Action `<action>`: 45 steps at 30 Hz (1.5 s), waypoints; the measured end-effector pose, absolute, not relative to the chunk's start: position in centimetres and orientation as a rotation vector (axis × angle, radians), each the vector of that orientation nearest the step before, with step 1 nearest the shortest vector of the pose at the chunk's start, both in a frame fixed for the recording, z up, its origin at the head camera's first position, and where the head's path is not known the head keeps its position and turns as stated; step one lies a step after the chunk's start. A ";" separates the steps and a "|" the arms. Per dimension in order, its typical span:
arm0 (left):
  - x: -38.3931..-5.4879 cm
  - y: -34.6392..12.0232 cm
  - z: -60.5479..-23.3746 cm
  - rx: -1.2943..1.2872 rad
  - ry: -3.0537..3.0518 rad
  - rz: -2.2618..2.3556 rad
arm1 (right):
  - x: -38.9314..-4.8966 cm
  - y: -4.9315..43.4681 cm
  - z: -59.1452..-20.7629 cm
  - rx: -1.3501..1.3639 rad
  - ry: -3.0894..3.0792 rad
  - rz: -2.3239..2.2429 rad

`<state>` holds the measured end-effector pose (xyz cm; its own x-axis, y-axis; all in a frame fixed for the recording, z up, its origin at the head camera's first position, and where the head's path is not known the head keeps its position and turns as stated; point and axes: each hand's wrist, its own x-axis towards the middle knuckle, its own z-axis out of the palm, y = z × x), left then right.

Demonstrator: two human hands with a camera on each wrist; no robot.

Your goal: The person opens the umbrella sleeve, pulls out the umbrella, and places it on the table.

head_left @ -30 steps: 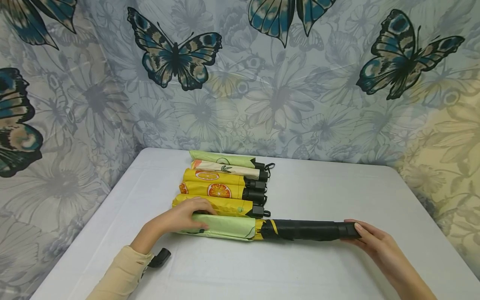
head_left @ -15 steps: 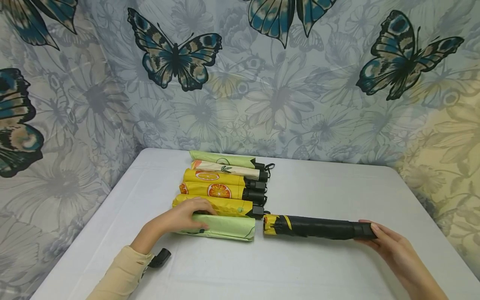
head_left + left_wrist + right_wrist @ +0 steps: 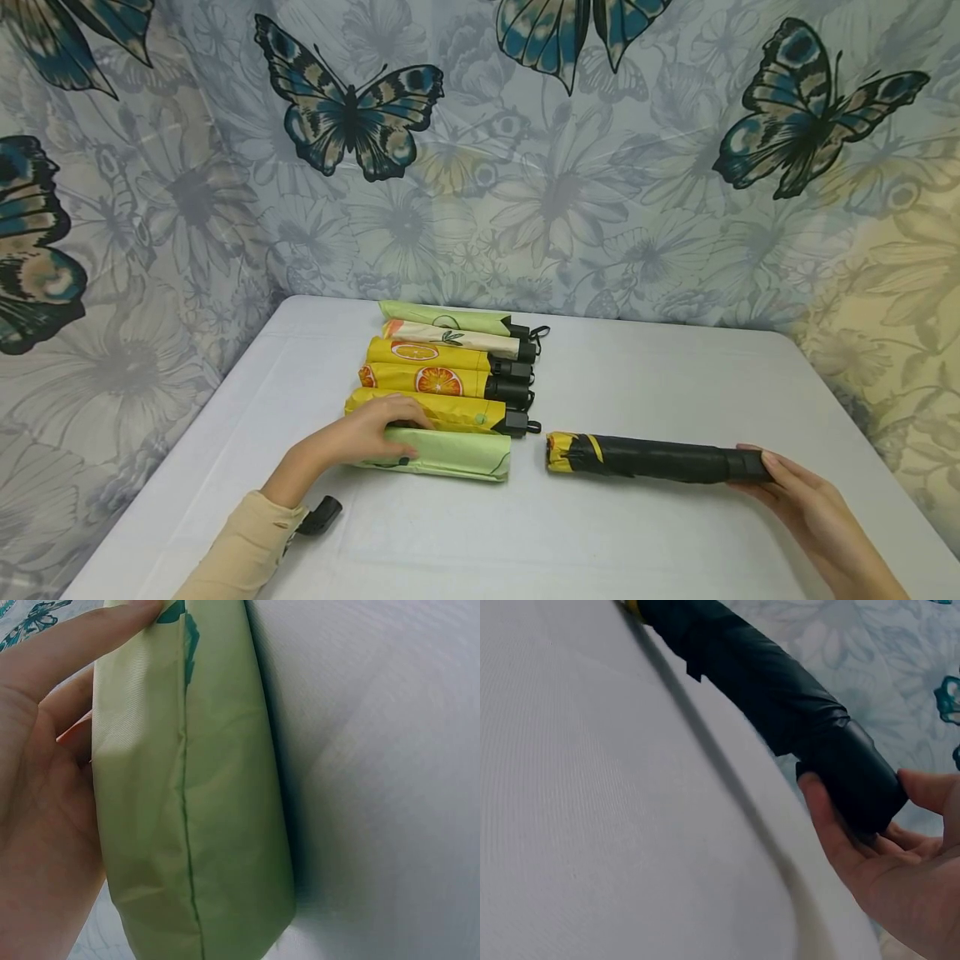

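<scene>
A butterfly-printed cloth (image 3: 555,200) spans the back and sides, its topmost and leftmost butterflies cut off by the edges of the head view. Before it is the white counter (image 3: 637,375), its near edge out of view below. On the counter lies a row of five folded umbrellas (image 3: 438,382); the left arm's fingers cover part of the nearest, a yellow one.

To the right of the row's front, the black folded umbrella (image 3: 660,458) points its yellow end left; in the right wrist view only a sliver of that yellow shows. Whether it touches the counter is hard to tell. Across a gap, the pale green cover (image 3: 461,456) lies in front of the row, its left part hidden by the hand and both ends cropped in the left wrist view.

A beige sleeve (image 3: 240,542) runs off the bottom edge. The left hand (image 3: 378,429) has its grip closed partway around the cover, thumb across it, other fingers largely hidden behind. The right hand (image 3: 798,492) has a narrow grip, pinching the umbrella's black end between thumb and fingers. A small black object (image 3: 321,517), partly behind the sleeve, cannot be identified.
</scene>
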<state>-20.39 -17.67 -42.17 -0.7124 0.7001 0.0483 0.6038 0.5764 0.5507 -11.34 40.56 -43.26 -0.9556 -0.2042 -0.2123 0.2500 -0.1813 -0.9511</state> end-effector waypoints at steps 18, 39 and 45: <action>-20.6 -17.7 -42.5 1.131 2.638 0.817 | -11.5 42.1 -44.7 0.091 1.569 -2.316; -20.5 -17.7 -42.2 1.095 2.613 0.838 | -11.3 41.7 -44.9 0.177 1.844 -2.167; -20.5 -17.7 -42.3 1.084 2.607 0.843 | -11.3 41.9 -45.1 0.147 1.944 -2.113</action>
<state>-20.53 -17.70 -42.26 -0.7127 0.7005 0.0368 0.5894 0.5696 0.5728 -11.29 41.93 -45.15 -0.9596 -0.1257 -0.2517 0.2613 -0.0665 -0.9630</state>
